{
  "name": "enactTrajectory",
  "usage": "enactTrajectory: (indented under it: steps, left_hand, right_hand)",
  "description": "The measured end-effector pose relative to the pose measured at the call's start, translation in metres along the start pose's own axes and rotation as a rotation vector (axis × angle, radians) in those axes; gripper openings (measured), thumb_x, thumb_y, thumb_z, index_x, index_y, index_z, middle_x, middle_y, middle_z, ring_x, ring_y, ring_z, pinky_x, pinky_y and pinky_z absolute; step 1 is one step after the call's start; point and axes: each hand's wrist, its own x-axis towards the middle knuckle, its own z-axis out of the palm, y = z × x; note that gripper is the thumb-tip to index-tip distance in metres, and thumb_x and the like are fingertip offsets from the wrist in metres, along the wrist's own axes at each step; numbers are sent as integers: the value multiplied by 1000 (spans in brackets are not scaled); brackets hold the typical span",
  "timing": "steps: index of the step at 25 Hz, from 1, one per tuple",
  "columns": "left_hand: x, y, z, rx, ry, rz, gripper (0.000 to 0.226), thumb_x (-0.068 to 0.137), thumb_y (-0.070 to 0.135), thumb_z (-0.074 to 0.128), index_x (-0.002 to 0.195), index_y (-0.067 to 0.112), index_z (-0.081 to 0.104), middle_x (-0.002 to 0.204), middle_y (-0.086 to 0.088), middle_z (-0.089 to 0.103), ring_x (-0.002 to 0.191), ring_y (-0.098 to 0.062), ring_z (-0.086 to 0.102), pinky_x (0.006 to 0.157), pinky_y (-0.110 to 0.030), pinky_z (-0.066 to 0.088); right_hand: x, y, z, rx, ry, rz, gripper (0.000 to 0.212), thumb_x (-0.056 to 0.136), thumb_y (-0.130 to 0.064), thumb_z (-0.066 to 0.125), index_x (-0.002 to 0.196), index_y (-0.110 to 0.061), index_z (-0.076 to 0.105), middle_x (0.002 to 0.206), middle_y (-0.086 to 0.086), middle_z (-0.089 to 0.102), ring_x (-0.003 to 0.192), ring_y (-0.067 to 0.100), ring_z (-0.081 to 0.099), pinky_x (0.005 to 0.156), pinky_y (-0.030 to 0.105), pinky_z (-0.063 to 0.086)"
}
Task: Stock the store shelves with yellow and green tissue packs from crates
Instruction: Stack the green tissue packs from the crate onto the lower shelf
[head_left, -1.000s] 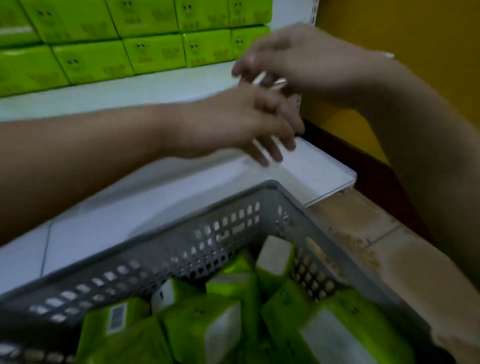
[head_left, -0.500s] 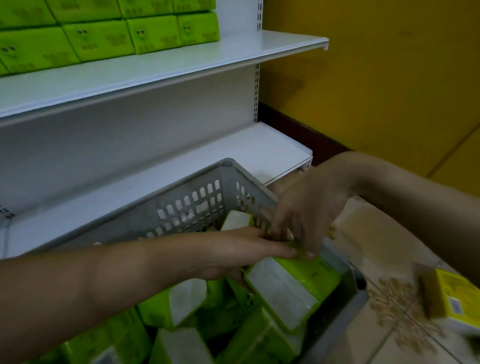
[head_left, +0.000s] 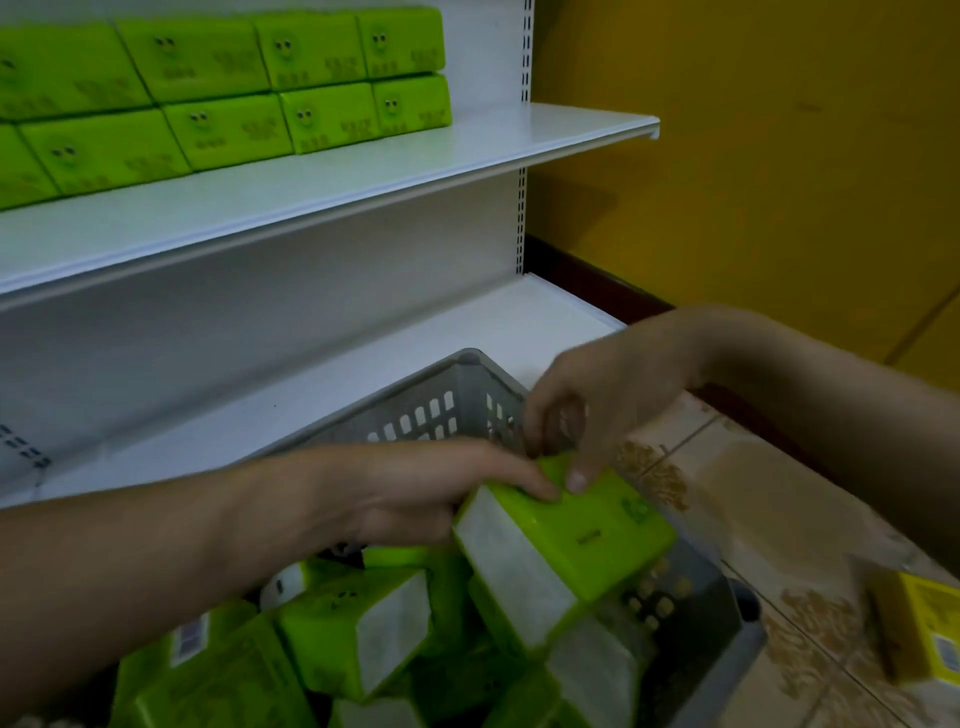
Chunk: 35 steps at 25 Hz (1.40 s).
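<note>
Both hands are on one green tissue pack (head_left: 582, 540), which sits tilted above the heap of green packs (head_left: 332, 639) in the grey crate (head_left: 441, 400). The left hand (head_left: 415, 493) grips the pack at its upper left corner, fingers curled over the top edge; the right hand (head_left: 587, 410) comes down from above and pinches the top edge, fingertips on the green face. On the upper shelf (head_left: 363, 171), two rows of green packs (head_left: 234, 88) stand stacked against the back. The lower shelf (head_left: 363, 364) lies just behind the crate. A yellow pack (head_left: 924, 634) rests on the tiled floor (head_left: 753, 519) at right.
</note>
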Motion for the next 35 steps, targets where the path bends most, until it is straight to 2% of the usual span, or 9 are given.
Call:
enactTrajectory:
  steps: [5,10,13,16,20,23,28,31,35]
  left_hand:
    - [-80,45,-42,-121,317,339,34,76,16,56,107,10,69,112,-12,72,90,-18,71,84,-33,56]
    - [-136,46,-75,-131,512,698,32,79,15,54,109,14,65,106,-3,74,85,-13,71,78,-27,58]
    - [-157,38,-98,-151,634,793,71,74,13,68,140,23,43,126,-5,66,105,-22,67,84,-40,56]
    - [-197,40,-123,-118,728,816,78,74,33,75,143,33,39,122,-3,68,106,-25,68,88,-47,55]
    - [-279,43,-163,21,713,780,72,74,70,49,136,34,53,125,-3,66,104,-23,68,84,-43,54]
    - [-312,28,-187,80,838,740,50,70,59,61,113,35,67,107,3,72,86,-16,69,73,-34,56]
    - [-332,9,-221,-100,1076,715,28,90,40,57,114,27,63,106,-4,72,84,-20,68,73,-35,53]
    - [-337,-4,-239,-192,1290,702,27,98,37,51,118,21,59,96,-9,66,81,-23,64,74,-40,56]
    - [-333,-12,-260,-210,1479,669,46,103,42,37,134,11,50,127,-16,59,104,-29,60,86,-35,46]
  right_hand:
    - [-2,-37,-45,445,719,-180,45,81,-54,67,116,-27,58,111,-4,61,98,13,64,74,28,58]
    - [24,-96,-51,1075,604,-416,39,91,-42,61,121,-17,60,125,20,62,104,35,66,83,47,58]
    - [43,-137,-42,1225,546,-524,41,92,-30,62,129,-17,50,124,16,64,103,32,67,83,54,56]
    - [52,-185,-56,1182,667,-571,42,89,-32,66,127,-28,50,116,2,67,103,25,67,82,54,56]
    - [51,-244,-97,990,747,-577,23,87,-34,67,109,-30,63,96,-6,70,85,16,66,80,38,51]
    - [75,-295,-110,856,721,-536,12,84,-36,69,93,-28,68,89,-4,71,80,16,65,79,35,52]
    - [134,-346,-106,985,761,-627,40,88,-38,66,120,-19,54,102,7,65,83,23,63,67,33,54]
    - [170,-350,-94,828,846,-714,46,84,-38,71,125,-36,49,125,5,51,111,23,58,87,44,56]
    - [201,-366,-81,509,960,-735,50,84,-16,70,129,-31,57,125,11,52,103,28,60,86,40,54]
